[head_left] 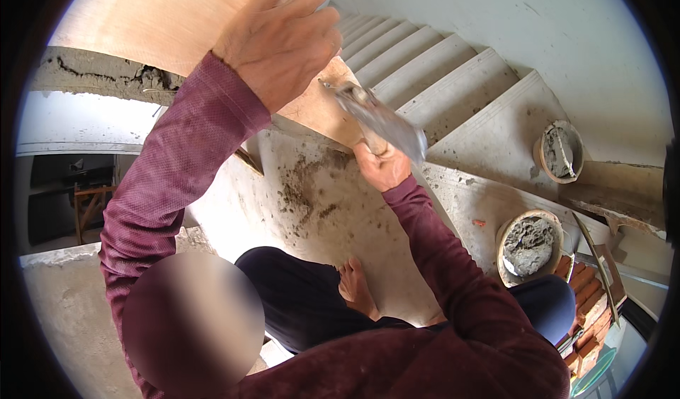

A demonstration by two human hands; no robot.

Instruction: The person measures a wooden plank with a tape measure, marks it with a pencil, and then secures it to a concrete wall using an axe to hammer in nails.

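My left hand (pixel 287 41) is raised over the plywood sheet (pixel 149 13), its fingers curled closed. A small pale bit shows between the fingers, too little to name. Below and to the right, my right hand (pixel 383 165) is closed round the pale handle of a hatchet-like hammer (pixel 388 121). Its long grey metal head is smeared by motion and lies across the sheet's right edge, with a broad end toward the lower right.
Concrete stairs (pixel 432 66) curve along a pale wall (pixel 460 2). A bucket of wet mortar (pixel 530 246) stands at right, a second mortar bucket (pixel 561 151) farther up. Stacked red bricks (pixel 589 307) lie by my knee. My bare foot (pixel 356 288) rests on the mortar-spattered concrete (pixel 304 194).
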